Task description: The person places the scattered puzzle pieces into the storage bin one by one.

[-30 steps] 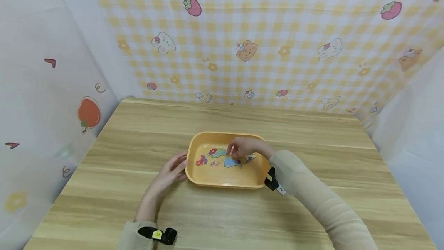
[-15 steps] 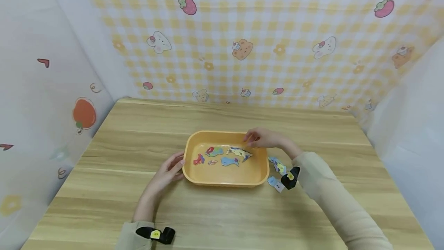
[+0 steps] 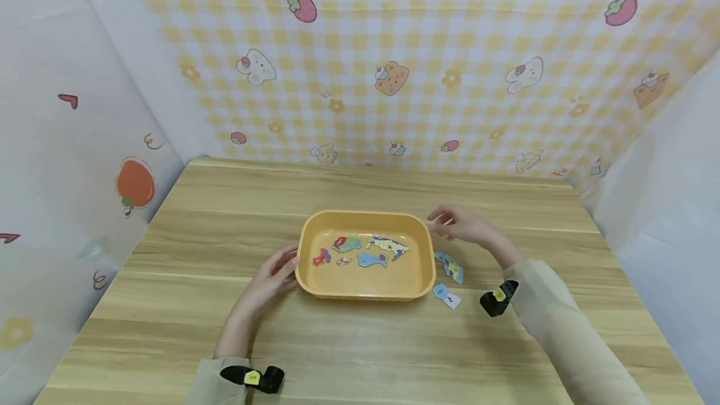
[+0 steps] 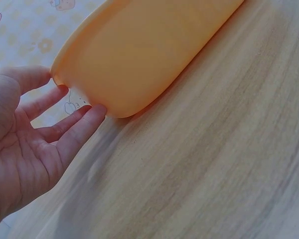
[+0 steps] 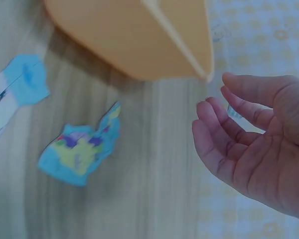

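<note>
A yellow-orange plastic tray [image 3: 365, 290] sits on the table. My left hand [image 3: 275, 277] holds its left end; in the left wrist view the thumb is at the rim and the fingertips touch the outer wall. Inside lie several printed puzzle pieces: a long yellow-and-blue one [image 3: 387, 245], a blue one [image 3: 372, 259], a green-and-red one [image 3: 345, 243], a red one [image 3: 322, 257] and a small pale one [image 3: 344, 261]. My right hand [image 3: 464, 227] hovers just off the tray's far right corner, fingers loosely bent, holding nothing.
To the right of the tray, two more puzzle pieces lie on the wooden table [image 3: 337, 349]: a multicoloured one [image 3: 449, 267] and a blue-and-white one [image 3: 447, 296]. A patterned cloth [image 3: 360, 111] hangs behind the table, with white cloth at both sides.
My right hand has risen from the pieces inside the tray and moved right, past its rim. The yellow-and-blue piece and the two pieces on the table are now uncovered. My left hand stays put.
</note>
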A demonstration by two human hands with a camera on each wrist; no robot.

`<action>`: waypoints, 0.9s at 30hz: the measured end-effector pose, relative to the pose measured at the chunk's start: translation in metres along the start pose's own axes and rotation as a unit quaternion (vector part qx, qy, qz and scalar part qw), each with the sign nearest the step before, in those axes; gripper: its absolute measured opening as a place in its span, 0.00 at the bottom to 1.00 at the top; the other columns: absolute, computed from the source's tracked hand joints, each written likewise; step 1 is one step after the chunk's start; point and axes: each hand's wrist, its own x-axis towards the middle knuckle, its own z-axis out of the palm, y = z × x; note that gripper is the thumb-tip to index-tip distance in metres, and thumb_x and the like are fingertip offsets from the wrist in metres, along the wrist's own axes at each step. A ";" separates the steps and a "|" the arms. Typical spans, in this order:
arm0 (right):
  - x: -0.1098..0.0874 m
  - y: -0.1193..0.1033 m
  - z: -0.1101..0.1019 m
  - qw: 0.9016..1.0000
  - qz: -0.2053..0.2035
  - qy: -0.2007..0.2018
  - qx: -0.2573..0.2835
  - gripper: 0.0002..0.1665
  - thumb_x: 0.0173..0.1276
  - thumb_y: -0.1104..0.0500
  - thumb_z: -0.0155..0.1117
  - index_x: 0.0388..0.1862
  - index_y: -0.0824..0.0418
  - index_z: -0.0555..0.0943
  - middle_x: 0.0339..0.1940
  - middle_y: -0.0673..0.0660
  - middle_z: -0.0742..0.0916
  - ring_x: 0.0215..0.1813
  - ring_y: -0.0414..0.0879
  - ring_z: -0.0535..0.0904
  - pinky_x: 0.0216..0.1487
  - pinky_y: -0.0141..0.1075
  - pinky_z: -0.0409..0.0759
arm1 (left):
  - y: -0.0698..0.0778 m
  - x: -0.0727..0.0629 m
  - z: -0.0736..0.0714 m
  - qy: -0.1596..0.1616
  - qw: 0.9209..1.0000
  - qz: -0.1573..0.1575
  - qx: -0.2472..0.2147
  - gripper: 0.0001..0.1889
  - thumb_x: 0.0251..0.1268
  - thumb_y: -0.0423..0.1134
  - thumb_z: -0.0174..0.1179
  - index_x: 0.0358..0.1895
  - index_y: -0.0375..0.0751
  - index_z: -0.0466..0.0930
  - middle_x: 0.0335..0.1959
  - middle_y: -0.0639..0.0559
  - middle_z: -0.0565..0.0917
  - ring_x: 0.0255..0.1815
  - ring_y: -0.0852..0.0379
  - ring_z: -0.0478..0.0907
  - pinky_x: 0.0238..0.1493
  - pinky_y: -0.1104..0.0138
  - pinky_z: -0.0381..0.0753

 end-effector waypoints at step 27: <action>-0.018 0.041 0.032 0.991 0.119 0.033 -0.047 0.23 0.46 0.66 0.73 0.39 0.71 0.73 0.32 0.58 0.76 0.36 0.47 0.70 0.36 0.34 0.73 | 0.000 0.000 0.001 0.001 1.000 -0.003 -0.004 0.26 0.69 0.44 0.48 0.67 0.38 0.57 0.65 0.34 0.63 0.58 0.45 0.70 0.50 0.65 0.80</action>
